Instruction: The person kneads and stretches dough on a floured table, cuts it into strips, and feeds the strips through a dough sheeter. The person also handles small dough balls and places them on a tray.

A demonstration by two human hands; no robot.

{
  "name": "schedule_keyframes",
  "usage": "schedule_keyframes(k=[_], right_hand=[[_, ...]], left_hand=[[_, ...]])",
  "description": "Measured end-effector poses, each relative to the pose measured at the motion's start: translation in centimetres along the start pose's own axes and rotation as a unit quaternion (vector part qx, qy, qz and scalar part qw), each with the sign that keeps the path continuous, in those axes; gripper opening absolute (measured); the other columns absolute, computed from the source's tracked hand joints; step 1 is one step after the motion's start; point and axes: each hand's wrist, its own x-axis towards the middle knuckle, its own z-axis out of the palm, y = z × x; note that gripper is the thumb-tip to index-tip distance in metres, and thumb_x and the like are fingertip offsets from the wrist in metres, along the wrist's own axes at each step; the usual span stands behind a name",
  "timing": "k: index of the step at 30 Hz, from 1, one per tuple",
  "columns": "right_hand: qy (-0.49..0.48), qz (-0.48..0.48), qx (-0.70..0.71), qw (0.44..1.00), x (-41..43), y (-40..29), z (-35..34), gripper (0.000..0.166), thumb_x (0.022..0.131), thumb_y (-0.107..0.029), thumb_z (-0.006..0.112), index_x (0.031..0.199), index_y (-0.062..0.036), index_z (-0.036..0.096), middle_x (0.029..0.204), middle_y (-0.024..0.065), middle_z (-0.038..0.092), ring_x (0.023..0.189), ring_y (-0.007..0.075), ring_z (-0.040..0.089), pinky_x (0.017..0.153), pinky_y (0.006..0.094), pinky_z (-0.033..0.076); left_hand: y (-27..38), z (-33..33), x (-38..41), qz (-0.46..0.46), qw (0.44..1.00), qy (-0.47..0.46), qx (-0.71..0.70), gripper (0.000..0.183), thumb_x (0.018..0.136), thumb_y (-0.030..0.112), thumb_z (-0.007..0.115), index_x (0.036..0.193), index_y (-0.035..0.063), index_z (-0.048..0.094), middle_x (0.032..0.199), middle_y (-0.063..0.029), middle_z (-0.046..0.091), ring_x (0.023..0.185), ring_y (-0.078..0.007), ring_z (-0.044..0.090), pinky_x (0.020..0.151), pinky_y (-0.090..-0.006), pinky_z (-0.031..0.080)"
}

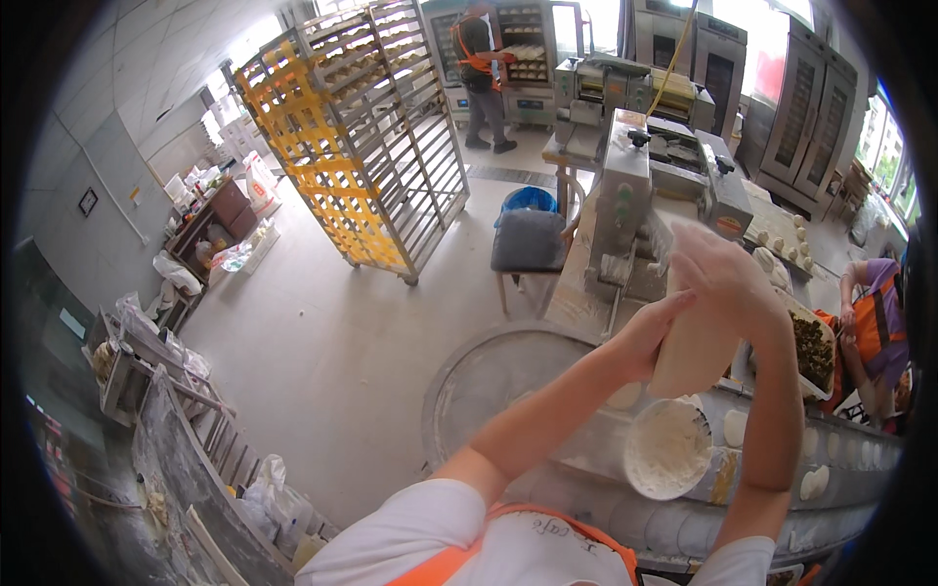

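A pale sheet of dough [695, 348] hangs between my hands, in front of the steel dough-rolling machine [624, 172]. My left hand [646, 333] grips its left side, thumb across the front. Over the upper part lies my right hand [733, 282], slightly blurred, its fingers pointing up and left; some of its grip is hidden. Below the dough, a white bowl of flour [668, 448] stands by the curved metal conveyor [623, 498]. Flat dough rounds [735, 427] lie along the conveyor to the right of the bowl.
On the right, a tray of chopped green filling [812, 348] stands near a co-worker in an orange apron [876, 322]. Shaped dough pieces [795, 249] sit on a board behind. A grey stool [529, 242], a tall rack trolley [366, 146] and another person [480, 73] are farther off.
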Motion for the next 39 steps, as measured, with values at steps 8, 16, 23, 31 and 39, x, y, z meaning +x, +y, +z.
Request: schedule_keyframes(k=[8, 16, 23, 31, 39], right_hand=[[-0.017, 0.067, 0.054, 0.996, 1.2, -1.9, -0.3, 0.037, 0.092, -0.037, 0.038, 0.098, -0.0033, 0.054, 0.095, 0.0176, 0.060, 0.091, 0.0333, 0.057, 0.079, 0.0421, 0.044], [-0.036, -0.080, -0.064, 0.994, 1.5, 2.1, 0.4, 0.043, 0.093, -0.038, 0.032, 0.106, -0.0057, 0.057, 0.095, 0.0154, 0.061, 0.091, 0.0318, 0.058, 0.080, 0.0409, 0.044], [-0.016, 0.130, 0.168, 0.977, -0.4, -0.2, -0.8, 0.051, 0.090, -0.047, 0.036, 0.099, -0.0029, 0.060, 0.082, 0.0164, 0.062, 0.077, 0.0286, 0.058, 0.073, 0.0375, 0.045], [0.026, 0.142, 0.149, 0.978, 1.8, 5.8, -1.7, 0.055, 0.090, -0.049, 0.038, 0.095, 0.0006, 0.060, 0.068, 0.0130, 0.056, 0.068, 0.0252, 0.051, 0.069, 0.0349, 0.042], [-0.206, 0.167, 0.114, 0.958, 9.7, 13.4, 5.1, 0.039, 0.090, -0.036, 0.046, 0.112, -0.0066, 0.059, 0.102, 0.0089, 0.062, 0.096, 0.0186, 0.054, 0.087, 0.0321, 0.040]], left_hand=[[-5.8, -11.4, -0.6, 0.109, 0.977, 0.036, 0.180, 0.045, 0.089, 0.027, 0.049, 0.125, 0.0018, 0.042, 0.116, -0.0093, 0.055, 0.108, -0.0188, 0.053, 0.091, -0.0341, 0.042], [-5.6, -5.8, -0.4, 0.071, 0.984, 0.067, 0.148, 0.045, 0.090, 0.028, 0.049, 0.127, 0.0025, 0.040, 0.116, -0.0082, 0.054, 0.104, -0.0184, 0.055, 0.087, -0.0327, 0.043], [-6.3, -6.6, -2.5, 0.078, 0.990, 0.069, 0.094, 0.036, 0.089, 0.022, 0.051, 0.119, 0.0015, 0.046, 0.110, -0.0068, 0.057, 0.100, -0.0177, 0.056, 0.085, -0.0336, 0.044], [-7.5, -11.5, -1.0, 0.136, 0.978, 0.114, 0.110, 0.044, 0.083, 0.012, 0.057, 0.124, 0.0021, 0.044, 0.119, -0.0066, 0.053, 0.110, -0.0169, 0.050, 0.094, -0.0325, 0.038], [-7.4, -14.1, -0.3, 0.146, 0.964, 0.154, 0.160, 0.044, 0.084, 0.010, 0.055, 0.125, 0.0027, 0.041, 0.121, -0.0085, 0.051, 0.117, -0.0191, 0.046, 0.099, -0.0342, 0.035]])
